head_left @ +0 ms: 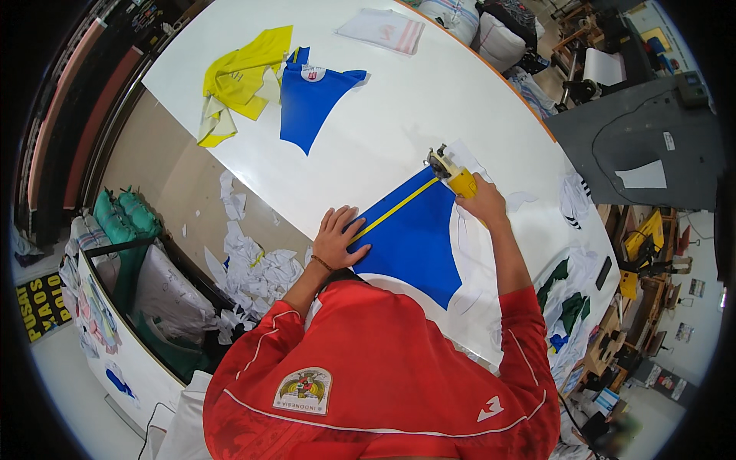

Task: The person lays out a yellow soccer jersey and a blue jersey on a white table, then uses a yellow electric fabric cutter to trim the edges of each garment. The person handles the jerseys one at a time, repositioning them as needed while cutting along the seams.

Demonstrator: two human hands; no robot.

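Note:
A blue fabric panel with a yellow stripe (410, 238) lies on the white table in front of me, white material showing along its curved edges. My left hand (339, 238) presses flat on its left end, fingers spread over the stripe. At the panel's far corner, a yellow electric fabric cutter (461, 182) with a metal head rests by the end of the stripe. My right hand (484, 202) is wrapped around the cutter's body. The cutter's blade is too small to make out.
Further back on the white table (399, 107) lie a yellow garment piece (249, 80), another blue panel (314, 100) and a folded white cloth (381, 31). White scraps (257, 264) heap on the floor at left. White and green offcuts (567, 295) sit right, near a dark phone-like object (604, 273).

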